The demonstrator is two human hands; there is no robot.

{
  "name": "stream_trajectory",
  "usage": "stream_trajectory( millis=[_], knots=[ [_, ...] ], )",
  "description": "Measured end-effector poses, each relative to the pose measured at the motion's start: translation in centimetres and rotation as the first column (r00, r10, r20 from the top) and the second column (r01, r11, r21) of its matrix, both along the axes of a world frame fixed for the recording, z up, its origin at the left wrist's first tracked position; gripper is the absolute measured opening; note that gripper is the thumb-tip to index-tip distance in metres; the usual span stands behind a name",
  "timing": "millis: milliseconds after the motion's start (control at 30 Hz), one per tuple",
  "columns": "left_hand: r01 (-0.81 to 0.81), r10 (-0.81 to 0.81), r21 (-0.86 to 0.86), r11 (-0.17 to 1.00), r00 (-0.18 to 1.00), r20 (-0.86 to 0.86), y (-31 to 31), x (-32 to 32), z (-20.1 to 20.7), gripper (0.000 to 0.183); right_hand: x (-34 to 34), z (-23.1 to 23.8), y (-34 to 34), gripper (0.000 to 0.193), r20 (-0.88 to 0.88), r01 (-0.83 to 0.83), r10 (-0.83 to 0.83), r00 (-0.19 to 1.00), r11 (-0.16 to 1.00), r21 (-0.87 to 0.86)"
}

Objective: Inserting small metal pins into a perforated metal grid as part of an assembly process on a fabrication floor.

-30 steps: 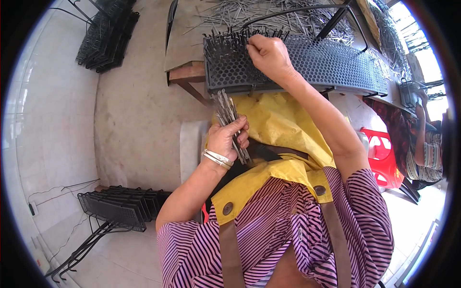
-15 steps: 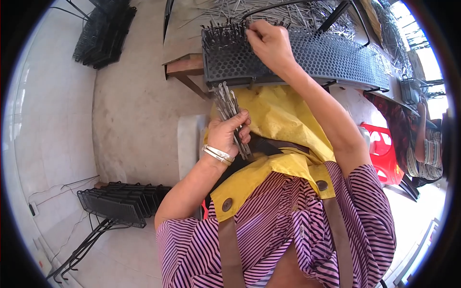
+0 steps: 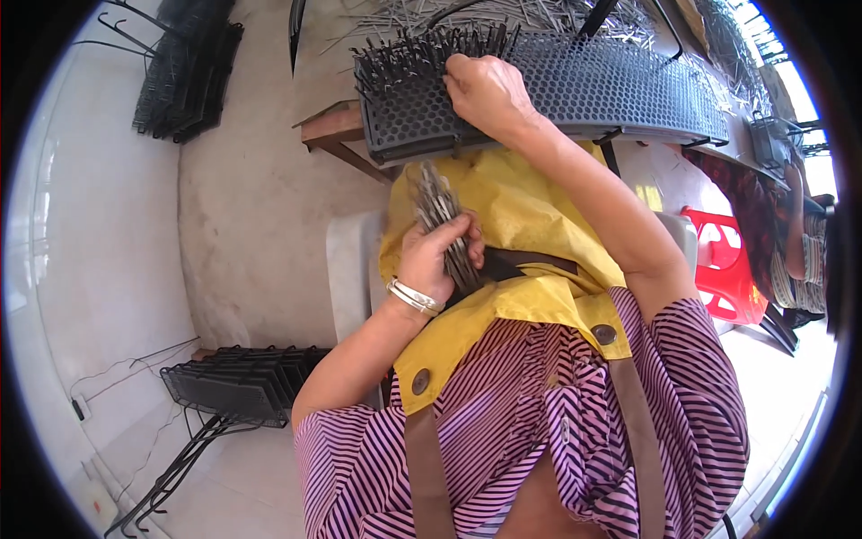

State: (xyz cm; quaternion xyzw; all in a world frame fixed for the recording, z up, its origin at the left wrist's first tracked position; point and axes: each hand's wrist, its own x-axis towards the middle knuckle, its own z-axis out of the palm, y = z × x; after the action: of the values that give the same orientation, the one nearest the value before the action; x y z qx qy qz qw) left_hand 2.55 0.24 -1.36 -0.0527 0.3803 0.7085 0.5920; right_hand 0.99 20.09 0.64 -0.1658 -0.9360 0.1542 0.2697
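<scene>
In my left hand (image 3: 440, 256) I grip a bundle of thin grey metal strips (image 3: 437, 198), its upper end fanned and blurred, over my yellow apron. My right hand (image 3: 492, 97) is at a long dark perforated rack (image 3: 426, 121), fingers pinched together at its holes. Whatever those fingertips hold is hidden behind them. Several dark thin pieces (image 3: 404, 58) stand upright in the rack's left part, close to my right hand. Toward the right the holes show without pieces standing in them.
Loose thin strips (image 3: 539, 13) lie heaped behind the rack, which rests by a brown wooden bench (image 3: 337, 130). Stacked black racks (image 3: 229, 391) stand at lower left, more racks (image 3: 189, 76) at upper left. A red plastic stool (image 3: 729, 265) and another person's arm (image 3: 795, 229) are at right.
My right hand has moved slightly nearer and stays pinched at the rack. My left hand has shifted a little right with the bundle. The whole view has shifted slightly.
</scene>
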Motion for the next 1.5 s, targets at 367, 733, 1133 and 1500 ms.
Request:
stream_trajectory(
  millis=[367, 733, 1133, 1500],
  knots=[
    [0.101, -0.099, 0.034, 0.994, 0.993, -0.07, -0.2, 0.6, -0.1, 0.014, 9.1, 0.3, -5.7, 0.008, 0.069, -0.064, 0.255, 0.965, 0.482, -0.874],
    [-0.145, 0.107, -0.173, 0.974, 0.971, -0.212, 0.0, 0.4, 1.2, 0.013, 9.5, 0.6, -4.4, 0.006, -0.195, -0.161, -0.107, 0.975, 0.267, -0.95],
    [0.109, -0.138, -0.098, 0.989, 0.917, -0.373, -1.9, 1.6, 0.4, 0.017, 3.2, 4.0, 1.0, 0.006, -0.602, -0.114, -0.221, 0.768, 0.876, -0.468],
    [-0.047, 0.052, 0.059, 0.997, 0.994, -0.092, 1.0, -1.6, 1.0, 0.02, 0.1, 2.8, 2.3, 0.004, -0.078, -0.135, 0.133, 0.988, 0.991, -0.024]
  ],
)
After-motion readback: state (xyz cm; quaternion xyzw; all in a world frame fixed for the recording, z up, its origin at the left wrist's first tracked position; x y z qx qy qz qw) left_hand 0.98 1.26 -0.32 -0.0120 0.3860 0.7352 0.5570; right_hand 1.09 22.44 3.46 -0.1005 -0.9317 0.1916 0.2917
